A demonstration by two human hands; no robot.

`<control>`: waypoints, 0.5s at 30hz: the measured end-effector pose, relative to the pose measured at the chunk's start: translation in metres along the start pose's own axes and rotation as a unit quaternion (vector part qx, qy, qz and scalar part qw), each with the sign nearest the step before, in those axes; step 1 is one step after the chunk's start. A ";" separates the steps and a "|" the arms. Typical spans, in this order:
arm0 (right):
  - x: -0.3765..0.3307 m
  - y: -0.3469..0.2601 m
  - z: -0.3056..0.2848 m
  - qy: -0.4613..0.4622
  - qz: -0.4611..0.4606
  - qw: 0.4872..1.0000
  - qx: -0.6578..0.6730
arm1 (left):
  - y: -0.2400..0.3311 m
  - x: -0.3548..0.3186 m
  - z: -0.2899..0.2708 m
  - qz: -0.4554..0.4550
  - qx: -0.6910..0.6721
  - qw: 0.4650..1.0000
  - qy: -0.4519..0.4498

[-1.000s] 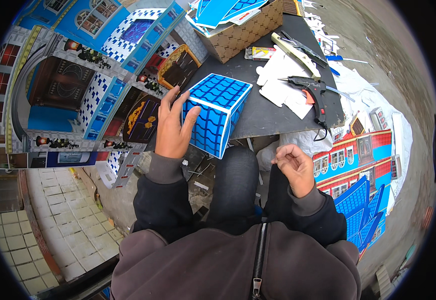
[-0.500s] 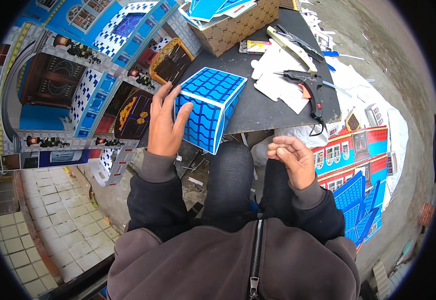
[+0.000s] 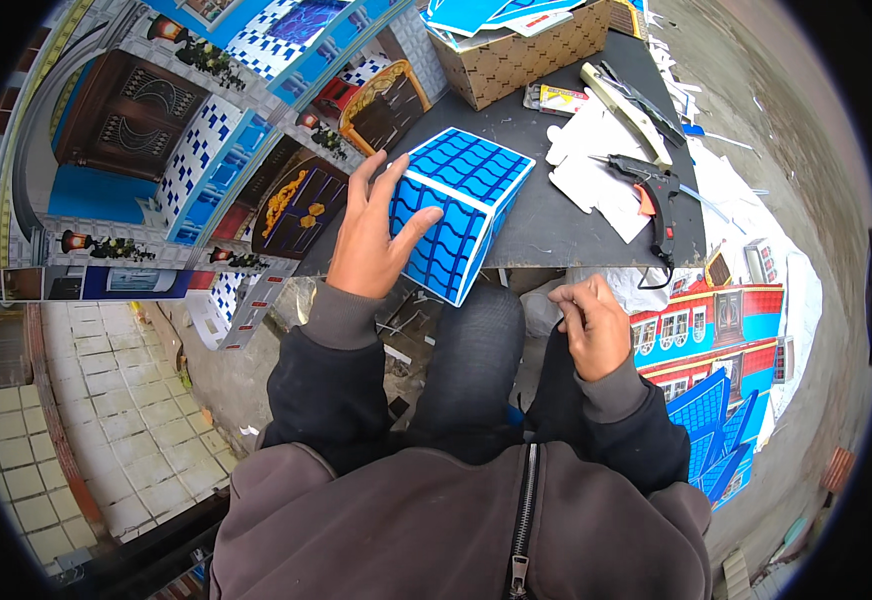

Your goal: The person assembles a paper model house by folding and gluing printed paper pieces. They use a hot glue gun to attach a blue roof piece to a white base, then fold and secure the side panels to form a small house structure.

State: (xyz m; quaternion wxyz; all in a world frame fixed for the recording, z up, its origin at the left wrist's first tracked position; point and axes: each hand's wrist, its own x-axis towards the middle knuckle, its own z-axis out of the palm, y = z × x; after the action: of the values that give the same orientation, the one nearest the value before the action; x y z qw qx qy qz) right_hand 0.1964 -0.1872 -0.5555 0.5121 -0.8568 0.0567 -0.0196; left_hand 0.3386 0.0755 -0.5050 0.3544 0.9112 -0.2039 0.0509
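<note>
A blue cardboard model roof (image 3: pixel 468 158), printed with a wavy tile pattern and edged in white, sits at the near edge of the dark table. Its near corner juts over my knee. My left hand (image 3: pixel 372 232) grips its left side, with the thumb across the near face and the fingers along the upper left edge; some fingertips are hidden behind it. Over my right thigh, just off the table edge, my right hand (image 3: pixel 596 325) is closed with curled fingers and the thumb against them. Whether anything small is between those fingers cannot be seen.
On the table (image 3: pixel 566 240) lie a black glue gun (image 3: pixel 656 195), white paper scraps (image 3: pixel 596 160), a pale cutter-like tool (image 3: pixel 626 115) and a small yellow box (image 3: pixel 559 98). A patterned carton (image 3: pixel 526 65) stands behind. A printed model house (image 3: pixel 186 150) rises left; red-and-blue model walls (image 3: pixel 706 320) lie right.
The view has shifted, so the table and roof appear farther right. My left hand keeps its hold on the roof. The fingers of my right hand have curled in more.
</note>
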 end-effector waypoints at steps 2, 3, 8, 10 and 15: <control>0.004 -0.004 0.002 0.034 -0.030 0.999 -0.001 | -0.001 0.000 0.000 0.007 0.006 1.000 0.001; 0.006 -0.006 0.002 0.052 -0.045 0.998 -0.002 | -0.001 -0.001 0.001 0.001 0.000 1.000 0.001; 0.015 -0.029 0.003 0.000 -0.034 0.995 0.089 | -0.003 -0.002 0.004 -0.002 -0.006 1.000 0.001; 0.020 -0.042 0.010 0.003 -0.076 0.992 0.096 | -0.003 -0.002 0.006 0.005 -0.005 1.000 0.003; 0.041 -0.061 0.040 0.055 -0.188 0.977 0.083 | -0.001 -0.004 0.009 -0.021 -0.030 0.999 0.015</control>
State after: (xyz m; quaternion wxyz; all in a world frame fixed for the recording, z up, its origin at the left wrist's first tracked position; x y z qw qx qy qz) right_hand 0.2455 -0.1284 -0.5215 0.5643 -0.8046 -0.0786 -0.1674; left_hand 0.3351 0.0714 -0.5129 0.3860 0.9033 -0.1804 0.0511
